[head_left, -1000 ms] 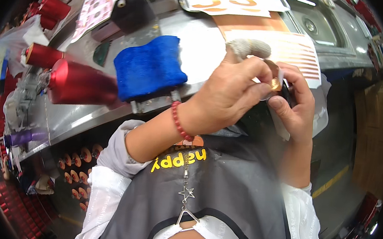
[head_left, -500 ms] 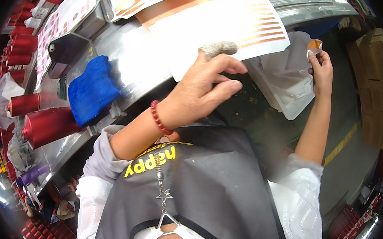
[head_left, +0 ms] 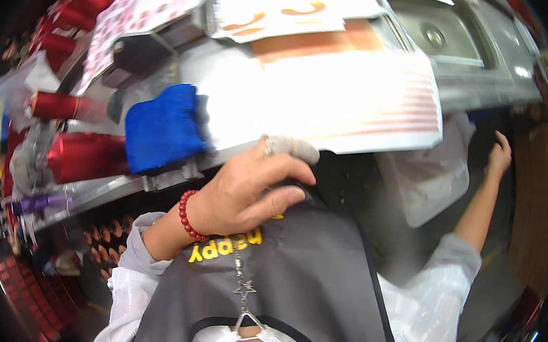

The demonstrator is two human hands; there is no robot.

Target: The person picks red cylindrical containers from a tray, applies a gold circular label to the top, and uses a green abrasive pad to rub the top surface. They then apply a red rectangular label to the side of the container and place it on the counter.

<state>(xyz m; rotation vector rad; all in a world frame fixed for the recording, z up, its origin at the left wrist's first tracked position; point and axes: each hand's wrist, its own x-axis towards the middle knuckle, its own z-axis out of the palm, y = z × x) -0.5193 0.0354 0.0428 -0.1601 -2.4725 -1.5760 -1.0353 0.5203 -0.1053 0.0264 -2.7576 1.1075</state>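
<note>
My left hand (head_left: 246, 188) hovers in front of my dark apron, just below the edge of the metal bench. Its thumb and fingers are curved and apart with nothing between them. A pale knitted finger sleeve (head_left: 292, 148) covers one finger, and a red bead bracelet circles the wrist. Beyond that hand lies a white sheet with copper-coloured stripes (head_left: 357, 113), overhanging the bench edge. Out to the far right, my right hand (head_left: 499, 157) is stretched past a white bin with a plastic liner (head_left: 432, 191); its fingers look extended, and no object shows in it.
A blue cloth (head_left: 163, 129) drapes over the bench's left part, beside a shiny red cylinder (head_left: 86, 158). Further back are sheets with copper shapes (head_left: 281, 15) and a pink-printed sheet (head_left: 142, 3). A steel sink (head_left: 442, 36) stands at back right, cardboard boxes (head_left: 542, 194) at far right.
The orange-and-white scrap that my right hand pinched is out of sight, and that hand has reached further right. My left hand sits lower and nearer my body. The whole view has shifted.
</note>
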